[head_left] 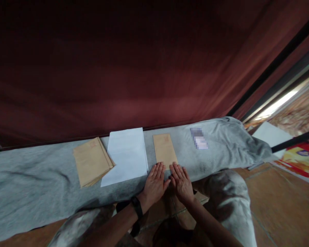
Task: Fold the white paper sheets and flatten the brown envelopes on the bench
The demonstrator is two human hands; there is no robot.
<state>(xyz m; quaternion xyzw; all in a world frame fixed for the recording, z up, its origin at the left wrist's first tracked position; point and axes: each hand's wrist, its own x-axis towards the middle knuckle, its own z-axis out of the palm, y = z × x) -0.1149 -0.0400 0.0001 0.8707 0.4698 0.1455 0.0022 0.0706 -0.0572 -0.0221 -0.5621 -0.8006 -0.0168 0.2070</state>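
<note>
A single brown envelope [165, 148] lies flat on the grey cloth in front of me. My left hand [156, 181] rests with its fingertips on the envelope's near left corner, fingers stretched out. On the near right corner lie the fingertips of my right hand [181, 181], also flat and extended. The thumbs point toward each other, and neither hand grips anything. Left of the envelope is a stack of white paper [127, 154]. A pile of brown envelopes [91, 159], slightly fanned, overlaps the paper's left edge.
Grey cloth [41, 185] covers the long narrow surface. A small blurred-out item [199, 138] lies on it at right. Behind hangs a dark red curtain [134, 85]. Dark bars [280, 65] slant along the right, beside a red and yellow package [302, 159] near the tiled floor [283, 202].
</note>
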